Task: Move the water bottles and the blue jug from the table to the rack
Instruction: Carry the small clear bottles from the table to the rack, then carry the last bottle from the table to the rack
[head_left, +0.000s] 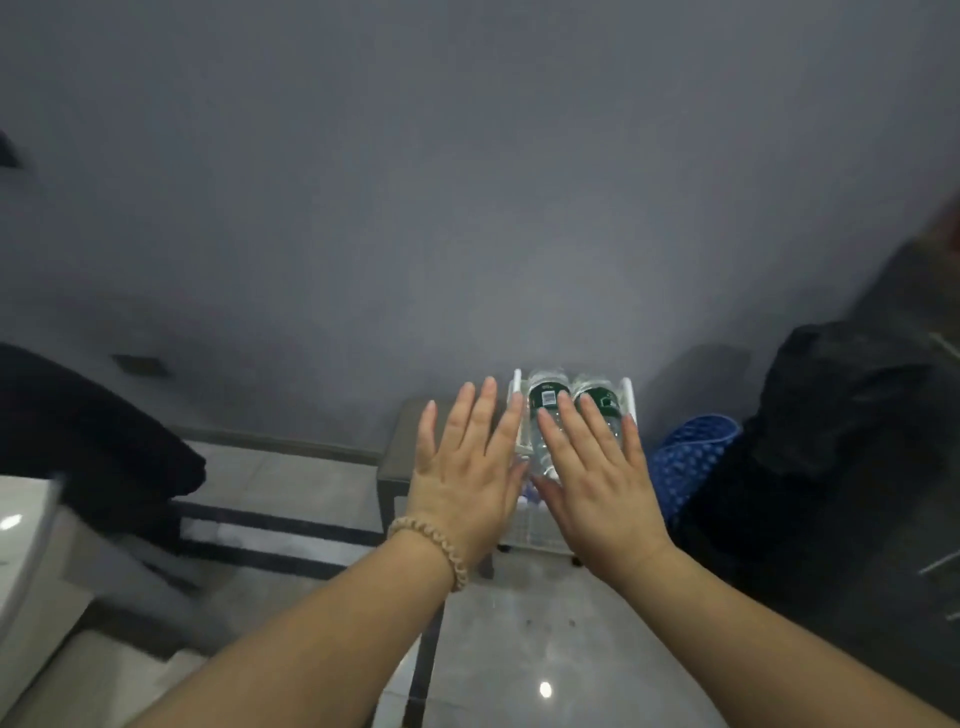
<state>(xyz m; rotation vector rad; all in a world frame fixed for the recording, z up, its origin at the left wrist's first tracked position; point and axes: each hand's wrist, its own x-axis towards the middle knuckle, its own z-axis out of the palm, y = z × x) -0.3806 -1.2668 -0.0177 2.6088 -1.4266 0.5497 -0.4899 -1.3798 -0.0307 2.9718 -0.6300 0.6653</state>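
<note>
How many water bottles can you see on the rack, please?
2. The left bottle lies on the rack, the right bottle beside it; the right hand may hide more.

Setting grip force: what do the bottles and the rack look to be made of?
Bottles: clear, glossy plastic by the look; the bodies are see-through, with green wrap labels. Rack: smooth white bars, perhaps coated metal or plastic; the blur leaves that open.

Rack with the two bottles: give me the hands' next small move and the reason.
Probably draw both hands back and turn away to fetch the next item. The left hand and right hand are flat, fingers straight, gripping nothing, while one water bottle already lies beside a second bottle on the white rack, so this placement looks finished.
</note>
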